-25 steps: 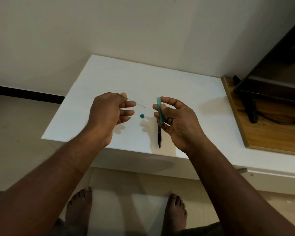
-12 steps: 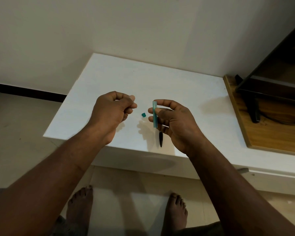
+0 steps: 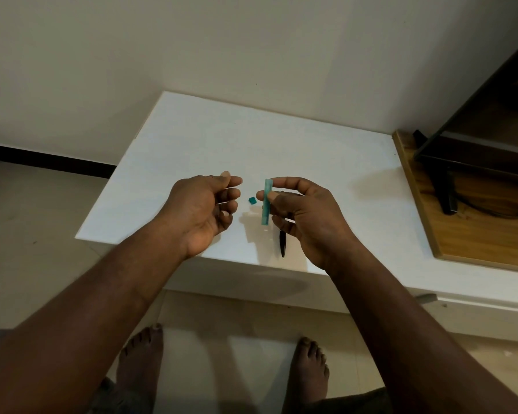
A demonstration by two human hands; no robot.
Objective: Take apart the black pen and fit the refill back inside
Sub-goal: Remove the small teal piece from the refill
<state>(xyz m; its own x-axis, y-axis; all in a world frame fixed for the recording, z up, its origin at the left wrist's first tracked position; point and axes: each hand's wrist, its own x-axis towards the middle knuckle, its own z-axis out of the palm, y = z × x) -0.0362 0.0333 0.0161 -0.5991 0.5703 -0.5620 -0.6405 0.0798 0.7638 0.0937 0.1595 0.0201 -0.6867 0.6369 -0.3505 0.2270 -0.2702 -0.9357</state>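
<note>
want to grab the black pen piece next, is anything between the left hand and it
Yes. The black pen piece lies on the white table under the right hand, which holds the teal tube upright between it and the left hand.

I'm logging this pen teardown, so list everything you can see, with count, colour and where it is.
Teal tube: one, teal, held upright in the right hand.
Small teal piece: one, teal, on the table between the hands.
Black pen part: one, black, lying on the table near its front edge, below the right hand.
Table: one, white, against the wall.
Wooden board: one, brown, right of the table, under a dark stand.
Left hand: one, fingers curled, contents not visible.
Right hand: one, gripping the tube.
Bare feet: two, on the floor.
</note>
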